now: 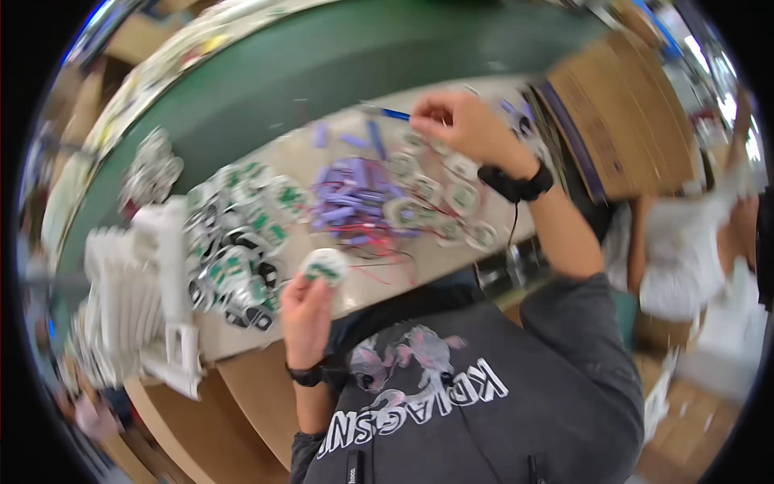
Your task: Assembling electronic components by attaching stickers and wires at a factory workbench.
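In my left hand [306,319] I pinch a white round casing [326,264] with a green circuit board on it, just off the near table edge. My right hand [451,125] is raised over the far right of the worktop with its fingers curled. A slim tool with a blue handle [395,114] runs out leftward from these fingertips; its grip is blurred. Below lie a pile of purple cylindrical cells [353,194] with red wires [379,242] and several white round casings [462,196]. Left of them is a heap of white and black casings with green boards [242,242].
Stacked white plastic frames [133,282] stand at the left edge, with a bundle of clear plastic wrap [153,169] behind. A large cardboard box [621,113] borders the right side. Beyond the worktop runs a green surface [322,64]. Another person's arm [639,242] shows at the right.
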A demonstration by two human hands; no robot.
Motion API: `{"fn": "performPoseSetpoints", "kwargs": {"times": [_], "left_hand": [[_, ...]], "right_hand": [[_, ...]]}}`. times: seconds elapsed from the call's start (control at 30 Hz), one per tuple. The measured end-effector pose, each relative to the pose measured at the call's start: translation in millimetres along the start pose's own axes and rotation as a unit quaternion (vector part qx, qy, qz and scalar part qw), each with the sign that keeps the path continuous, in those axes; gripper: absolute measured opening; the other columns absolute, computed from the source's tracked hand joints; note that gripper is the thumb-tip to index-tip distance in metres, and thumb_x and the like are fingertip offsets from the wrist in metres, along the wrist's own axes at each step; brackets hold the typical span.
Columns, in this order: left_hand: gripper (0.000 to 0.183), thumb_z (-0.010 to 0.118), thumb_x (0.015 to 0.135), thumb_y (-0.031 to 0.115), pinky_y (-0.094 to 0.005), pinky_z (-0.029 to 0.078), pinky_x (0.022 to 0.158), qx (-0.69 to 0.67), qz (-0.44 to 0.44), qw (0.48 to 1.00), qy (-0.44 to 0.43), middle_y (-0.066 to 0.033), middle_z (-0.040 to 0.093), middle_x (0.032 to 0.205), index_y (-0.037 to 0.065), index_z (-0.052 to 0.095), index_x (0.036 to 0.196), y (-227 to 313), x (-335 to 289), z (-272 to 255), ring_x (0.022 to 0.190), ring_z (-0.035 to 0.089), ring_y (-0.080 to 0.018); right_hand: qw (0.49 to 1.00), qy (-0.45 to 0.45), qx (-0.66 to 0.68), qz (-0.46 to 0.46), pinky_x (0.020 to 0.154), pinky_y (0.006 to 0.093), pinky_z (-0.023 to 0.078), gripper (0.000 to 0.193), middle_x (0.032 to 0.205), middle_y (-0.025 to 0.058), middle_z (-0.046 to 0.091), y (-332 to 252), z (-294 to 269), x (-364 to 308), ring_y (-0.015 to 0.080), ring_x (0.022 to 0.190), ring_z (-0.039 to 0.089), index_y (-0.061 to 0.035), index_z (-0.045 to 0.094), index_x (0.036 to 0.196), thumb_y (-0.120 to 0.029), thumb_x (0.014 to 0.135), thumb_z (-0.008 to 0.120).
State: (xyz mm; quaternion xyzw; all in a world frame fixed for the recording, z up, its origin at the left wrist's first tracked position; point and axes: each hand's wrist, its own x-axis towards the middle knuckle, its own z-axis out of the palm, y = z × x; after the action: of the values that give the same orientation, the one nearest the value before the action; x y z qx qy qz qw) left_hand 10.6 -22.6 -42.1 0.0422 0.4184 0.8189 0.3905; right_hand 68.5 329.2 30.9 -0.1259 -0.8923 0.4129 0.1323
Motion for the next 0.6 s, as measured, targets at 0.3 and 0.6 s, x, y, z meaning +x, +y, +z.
{"fn": "performPoseSetpoints", "kwargs": {"times": [0.3,0.6], "left_hand": [[0.038,0.051,0.096,0.000,-0.0429,0.040,0.109,-0.001,-0.005,0.992,-0.128,-0.0173,0.053,0.128,-0.010,0.041,0.131,7.5,49.0,0.8,0.118,0.054,-0.0259],[0.031,0.049,0.098,0.002,-0.0459,0.031,0.117,0.018,-0.044,0.981,-0.190,-0.0184,0.053,0.131,-0.011,0.046,0.126,11.6,86.6,1.8,0.124,0.049,-0.0266]], "right_hand": [[0.939,0.208,0.131,0.241,0.067,0.0256,0.046,0.016,0.082,0.0071,0.061,-46.9,-171.7,-337.2,0.0130,0.071,0.056,-0.0002,0.064,0.090,-0.016,0.087,0.068],[0.605,-0.056,-0.232,0.760,0.089,0.0411,0.052,0.046,0.114,0.0219,0.064,69.6,-6.2,-728.7,0.0336,0.104,0.063,-0.0099,0.066,0.113,-0.025,0.070,0.071]]}}
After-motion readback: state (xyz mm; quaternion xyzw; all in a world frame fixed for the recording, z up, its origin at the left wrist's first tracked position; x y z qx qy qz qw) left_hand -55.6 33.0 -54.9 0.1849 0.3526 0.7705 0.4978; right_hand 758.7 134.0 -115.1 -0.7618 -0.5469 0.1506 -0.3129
